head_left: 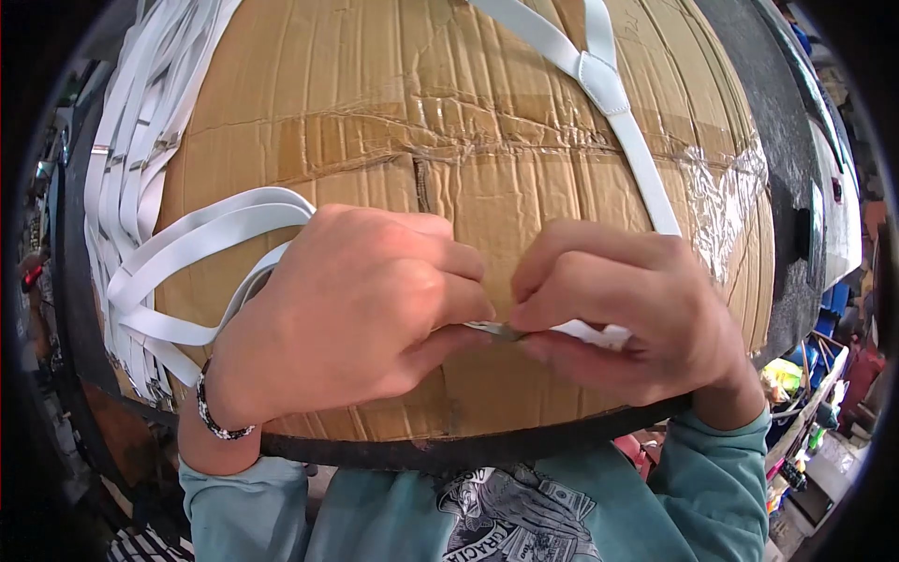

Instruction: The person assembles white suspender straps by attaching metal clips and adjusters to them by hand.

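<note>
My left hand (375,300) and my right hand (618,309) meet over the cardboard, fingertips closed around a small metal clip (506,331) between them. White elastic strap shows inside the right hand's fingers. A looped white strap (211,220) lies left of my left hand and passes beneath it. Beyond my right hand, a white strap (641,164) runs up to a white Y-shaped joining patch (601,82), where it splits in two. The fingers partly hide the clip.
Creased, taped cardboard (328,122) covers the dark-edged table (421,454). Many white straps with metal clips (140,140) hang in a bundle along its left side. Colourful clutter (787,375) stands on the floor at the lower right.
</note>
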Available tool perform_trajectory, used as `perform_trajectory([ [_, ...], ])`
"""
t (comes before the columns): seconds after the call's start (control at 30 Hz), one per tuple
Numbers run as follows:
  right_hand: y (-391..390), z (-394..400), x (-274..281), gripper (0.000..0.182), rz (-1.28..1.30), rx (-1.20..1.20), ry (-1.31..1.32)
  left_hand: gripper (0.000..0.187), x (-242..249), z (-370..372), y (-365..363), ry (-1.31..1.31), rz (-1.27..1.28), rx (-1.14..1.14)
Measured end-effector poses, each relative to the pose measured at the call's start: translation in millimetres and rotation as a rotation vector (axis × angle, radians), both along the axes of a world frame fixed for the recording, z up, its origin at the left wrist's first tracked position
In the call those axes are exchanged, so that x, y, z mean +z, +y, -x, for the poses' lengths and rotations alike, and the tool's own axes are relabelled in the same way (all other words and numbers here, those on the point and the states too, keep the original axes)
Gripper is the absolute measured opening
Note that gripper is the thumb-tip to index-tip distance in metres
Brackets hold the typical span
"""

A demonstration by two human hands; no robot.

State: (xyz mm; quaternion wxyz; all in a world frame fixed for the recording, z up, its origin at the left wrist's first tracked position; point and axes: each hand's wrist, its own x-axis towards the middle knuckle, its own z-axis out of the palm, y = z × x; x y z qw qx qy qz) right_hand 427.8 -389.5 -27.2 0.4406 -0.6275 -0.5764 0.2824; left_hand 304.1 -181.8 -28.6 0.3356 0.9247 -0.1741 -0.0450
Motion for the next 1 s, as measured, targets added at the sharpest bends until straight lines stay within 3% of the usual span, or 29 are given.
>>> perform_trajectory([
  [0.33, -17, -16, -3, 0.016, 0.180, 0.134, -0.100, 0.024, -1, 1, 1, 0.002, -0.003, -0.014],
  [0.5, -20, -24, -1, 0.015, 0.060, -0.110, 0.049, 0.029, -1, 0, 2, -0.021, 0.039, 0.000],
  [0.67, -20, -18, 4, 0.016, -0.116, -0.555, 0.295, 0.034, 0, -5, 1, -0.196, 0.083, 0.065],
  [0.87, -21, -17, 11, 0.034, -0.240, -0.745, 0.118, 0.036, 1, -4, -4, -0.338, 0.007, 0.091],
  [1.0, -24, -13, 13, 0.031, -0.246, -0.712, 0.032, 0.031, 2, -3, -7, -0.389, -0.005, 0.106],
])
